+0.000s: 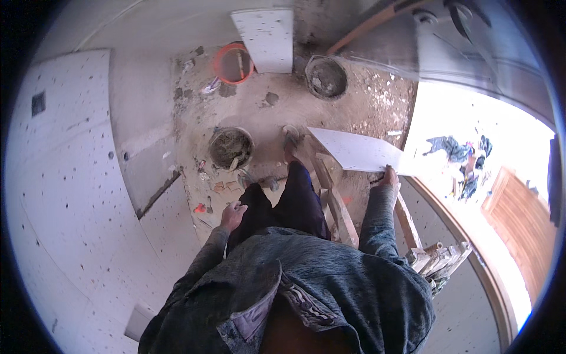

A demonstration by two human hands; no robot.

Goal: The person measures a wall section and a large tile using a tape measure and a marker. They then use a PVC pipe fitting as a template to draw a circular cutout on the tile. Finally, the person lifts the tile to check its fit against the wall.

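Note:
At the right, my right hand (388, 179) grips the near edge of a white tile (356, 150) with dark specks. The tile slants over the floor, its far corner close to my forward foot. My left hand (233, 216) hangs beside my left thigh, loosely curled, and I see nothing in it. Ahead of that hand, a dark bucket (232, 147) holds grey mortar with a trowel-like tool (234, 163) in it. Between my legs and right arm leans a worn wooden stand (337, 203), partly hidden by my arm.
Another mortar bucket (326, 78) and an orange-rimmed bucket (233, 63) stand farther ahead. A second white speckled tile (268, 41) leans at the far wall. Speckled tiles (65, 171) cover the left wall. Rubble (377, 88) litters the floor near the bright doorway at right.

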